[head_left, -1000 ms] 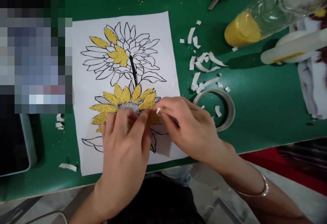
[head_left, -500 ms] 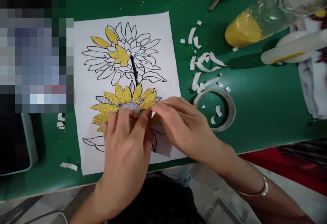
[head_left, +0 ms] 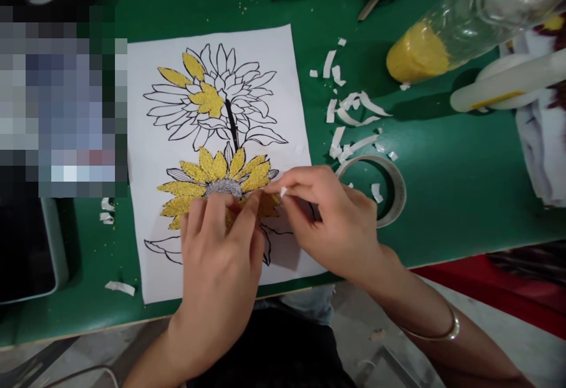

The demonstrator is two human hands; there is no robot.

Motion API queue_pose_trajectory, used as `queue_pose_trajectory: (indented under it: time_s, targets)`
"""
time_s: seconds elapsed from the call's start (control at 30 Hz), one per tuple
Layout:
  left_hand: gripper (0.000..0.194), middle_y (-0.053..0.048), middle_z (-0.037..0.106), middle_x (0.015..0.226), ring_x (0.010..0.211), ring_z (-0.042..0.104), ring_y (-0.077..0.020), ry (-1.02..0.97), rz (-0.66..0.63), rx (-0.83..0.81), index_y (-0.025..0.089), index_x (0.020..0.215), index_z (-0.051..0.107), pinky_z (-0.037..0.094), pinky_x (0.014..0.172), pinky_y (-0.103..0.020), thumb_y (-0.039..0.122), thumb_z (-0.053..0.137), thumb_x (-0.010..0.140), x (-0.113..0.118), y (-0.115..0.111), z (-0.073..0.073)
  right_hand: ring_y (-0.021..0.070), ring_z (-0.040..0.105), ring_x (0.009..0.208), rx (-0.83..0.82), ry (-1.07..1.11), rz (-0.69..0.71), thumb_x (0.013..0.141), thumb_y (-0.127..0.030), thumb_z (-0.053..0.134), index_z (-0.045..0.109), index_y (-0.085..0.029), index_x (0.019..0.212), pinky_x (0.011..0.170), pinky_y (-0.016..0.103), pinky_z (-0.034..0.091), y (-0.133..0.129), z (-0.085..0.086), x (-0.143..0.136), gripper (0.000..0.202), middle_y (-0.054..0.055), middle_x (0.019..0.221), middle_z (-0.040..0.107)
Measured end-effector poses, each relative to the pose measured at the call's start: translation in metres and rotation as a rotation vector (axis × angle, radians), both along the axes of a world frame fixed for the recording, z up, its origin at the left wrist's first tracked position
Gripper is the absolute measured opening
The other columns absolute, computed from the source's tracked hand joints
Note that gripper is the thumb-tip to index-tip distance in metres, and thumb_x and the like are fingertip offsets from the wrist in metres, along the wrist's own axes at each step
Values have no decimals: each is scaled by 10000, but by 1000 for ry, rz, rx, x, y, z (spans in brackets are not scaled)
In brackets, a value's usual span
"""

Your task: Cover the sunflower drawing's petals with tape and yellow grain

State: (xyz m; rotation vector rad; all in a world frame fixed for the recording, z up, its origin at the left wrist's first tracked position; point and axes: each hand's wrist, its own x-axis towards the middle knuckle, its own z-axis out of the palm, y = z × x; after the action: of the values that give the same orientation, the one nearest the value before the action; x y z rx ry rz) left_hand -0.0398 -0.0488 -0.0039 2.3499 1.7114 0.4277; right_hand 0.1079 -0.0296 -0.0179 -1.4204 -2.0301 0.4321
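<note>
A white sheet (head_left: pixel 168 282) printed with two line-drawn sunflowers lies before me, some petals covered in grainy yellow. Across the lower sunflower (head_left: pixel 186 187), my left hand (head_left: pixel 221 252) rests with bent, parted fingers, its fingertips on the paper. My right hand (head_left: pixel 329 217) pinches a small white scrap of paper (head_left: pixel 283 191) between thumb and forefinger, just right of that flower. The right forefinger's tip is close to my left forefinger. Part of the flower's centre and its lower petals are hidden under my hands.
Right of the sheet lie white paper scraps (head_left: pixel 354 117) and a tape roll (head_left: pixel 400 190). Farther right are a clear bottle with yellow grains (head_left: pixel 418 52) and a white tube (head_left: pixel 508 87). A key (head_left: pixel 371 6) is at the back, a dark-screened device (head_left: pixel 26 246) at left.
My right hand has shifted slightly right with the white scrap, its thumb and forefinger now more plainly pinched. My left hand has stayed nearly in place on the sheet.
</note>
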Motion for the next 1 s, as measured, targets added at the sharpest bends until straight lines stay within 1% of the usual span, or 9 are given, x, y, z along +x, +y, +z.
queue_pose_trajectory:
  time_s: [0.2,0.37,0.47,0.67,0.83,1.0]
  targets:
    - [306,-74,546,841,739,430,-200,0,-5,16,166,1091,634,381,653,-350,98,495,827,3,2,0,116,673,730,20,37,-74,818,-67,495,462,-226,912,609,210,515,1,-2,1,188,-16,788,686]
    - [298,-82,538,843,753,435,-212,24,-10,10,148,1077,633,383,650,-351,93,509,812,4,2,2,128,668,774,42,30,-46,822,-59,474,466,-236,937,643,229,520,2,-4,0,211,-22,804,687]
    - [282,-89,535,854,769,439,-221,45,-15,4,140,1067,627,391,661,-360,98,510,814,5,4,3,130,664,768,33,34,-37,823,-56,470,462,-235,940,640,232,517,2,-4,-1,214,-25,797,684]
    - [287,-89,512,879,807,442,-230,79,-16,-35,158,1091,591,400,691,-374,104,493,826,7,8,4,141,666,748,19,12,-46,832,-68,460,454,-248,955,610,244,508,1,-4,0,218,-35,774,677]
    - [284,-86,500,877,809,431,-240,149,-24,-22,180,1104,568,393,679,-380,126,474,841,8,9,6,140,661,714,30,-4,-50,820,-51,460,456,-246,959,602,244,501,2,-4,0,239,-38,754,676]
    - [269,-69,491,880,817,440,-224,112,-35,-128,182,1066,553,408,717,-386,107,408,852,8,14,9,132,659,720,14,19,-52,816,-47,475,451,-238,946,624,233,502,2,-3,0,232,-44,749,673]
